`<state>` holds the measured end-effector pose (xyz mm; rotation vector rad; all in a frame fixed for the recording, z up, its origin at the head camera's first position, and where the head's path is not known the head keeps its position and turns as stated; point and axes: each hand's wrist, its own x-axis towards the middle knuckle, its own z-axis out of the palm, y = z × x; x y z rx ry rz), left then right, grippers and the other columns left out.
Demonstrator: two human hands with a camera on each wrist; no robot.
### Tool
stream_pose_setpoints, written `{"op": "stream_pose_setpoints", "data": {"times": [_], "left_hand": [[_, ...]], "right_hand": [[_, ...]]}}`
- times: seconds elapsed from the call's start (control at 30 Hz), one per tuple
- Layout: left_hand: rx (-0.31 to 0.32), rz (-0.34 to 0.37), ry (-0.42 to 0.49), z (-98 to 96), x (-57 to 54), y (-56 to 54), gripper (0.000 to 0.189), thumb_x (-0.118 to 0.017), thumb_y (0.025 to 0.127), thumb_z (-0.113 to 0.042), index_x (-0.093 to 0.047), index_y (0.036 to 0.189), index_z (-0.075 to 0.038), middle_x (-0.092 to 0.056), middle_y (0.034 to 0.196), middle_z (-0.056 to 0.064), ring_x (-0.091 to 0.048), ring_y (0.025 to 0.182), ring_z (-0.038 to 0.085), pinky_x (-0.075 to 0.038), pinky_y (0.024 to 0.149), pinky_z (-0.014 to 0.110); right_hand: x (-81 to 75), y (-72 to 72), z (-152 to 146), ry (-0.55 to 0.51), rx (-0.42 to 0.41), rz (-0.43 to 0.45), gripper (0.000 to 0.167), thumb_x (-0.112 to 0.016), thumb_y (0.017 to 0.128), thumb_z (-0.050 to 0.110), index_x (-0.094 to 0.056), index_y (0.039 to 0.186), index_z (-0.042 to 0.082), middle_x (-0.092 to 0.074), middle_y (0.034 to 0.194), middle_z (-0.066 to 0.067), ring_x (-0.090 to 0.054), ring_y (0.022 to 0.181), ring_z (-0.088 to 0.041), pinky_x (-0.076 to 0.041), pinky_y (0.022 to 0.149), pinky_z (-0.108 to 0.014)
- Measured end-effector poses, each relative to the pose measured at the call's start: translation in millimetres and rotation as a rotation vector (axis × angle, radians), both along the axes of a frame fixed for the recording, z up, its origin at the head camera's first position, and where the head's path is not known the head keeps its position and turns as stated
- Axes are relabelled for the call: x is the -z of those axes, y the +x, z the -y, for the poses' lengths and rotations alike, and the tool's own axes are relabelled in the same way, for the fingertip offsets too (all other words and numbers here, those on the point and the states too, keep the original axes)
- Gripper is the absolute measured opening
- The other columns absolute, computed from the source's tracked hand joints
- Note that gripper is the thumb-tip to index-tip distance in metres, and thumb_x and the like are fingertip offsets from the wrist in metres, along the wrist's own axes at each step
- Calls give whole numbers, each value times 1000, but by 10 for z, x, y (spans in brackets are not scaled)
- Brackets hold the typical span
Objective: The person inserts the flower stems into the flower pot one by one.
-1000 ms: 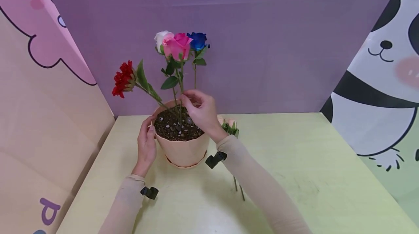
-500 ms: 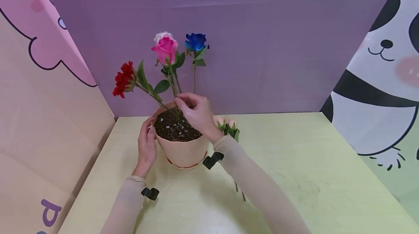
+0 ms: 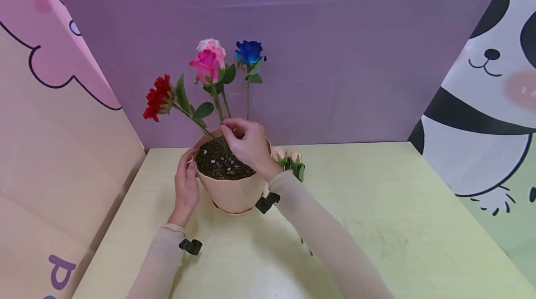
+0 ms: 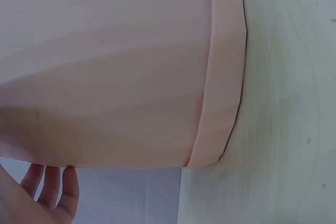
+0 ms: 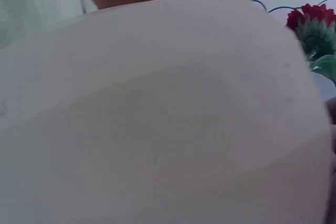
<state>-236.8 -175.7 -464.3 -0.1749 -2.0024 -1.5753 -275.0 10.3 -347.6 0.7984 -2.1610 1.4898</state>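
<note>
A peach flowerpot filled with dark soil and pebbles stands on its saucer at the left of the table. My left hand holds the pot's left side, fingers bent around near the rim; bent fingers show against its wall in the left wrist view. Over the soil, my right hand pinches the stem of a pink rose. A white rose stands partly hidden behind it. The red flower leans left out of the pot, and a blue rose rises at the back right.
Two pale peach roses lie on the table right of the pot, their stems partly under my right forearm. A purple backdrop rises behind the table. In the right wrist view the pot wall fills most of the picture.
My right hand has moved slightly left, and the pink rose has shifted left with it, away from the blue rose and in front of the white one. The left hand stays on the pot.
</note>
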Motion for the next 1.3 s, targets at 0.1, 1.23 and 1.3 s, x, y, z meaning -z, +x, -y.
{"op": "stream_pose_setpoints", "data": {"times": [0.1, 1.23, 1.3], "left_hand": [[1, -6, 12, -10, 0, 9, 43, -33, 114, -15, -50, 151, 0, -53, 157, 21, -47, 146, 35, -43, 96, 14], [5, 22, 7, -11, -11, 19, 42, -31, 115, -16, -49, 149, 0, -51, 158, 19, -50, 130, 15, -44, 91, 18], [-8, 20, -6, -11, -5, 21, 41, -31, 114, -15, -49, 148, 1, -52, 156, 19, -51, 130, 20, -44, 91, 18]], "right_hand": [[44, -5, -6, 3, -6, 20, 22, -68, 103, 16, -79, 114, 1, -80, 99, -15, -65, 72, -18, -47, 62, -19], [112, -9, -72, -209, -34, 51, 18, -74, 101, 23, -80, 112, 9, -80, 97, -15, -66, 62, -42, -52, 57, -24], [103, 4, -91, -229, -49, 66, 20, -75, 101, 21, -79, 113, 6, -80, 98, -17, -65, 62, -46, -53, 57, -24]]}}
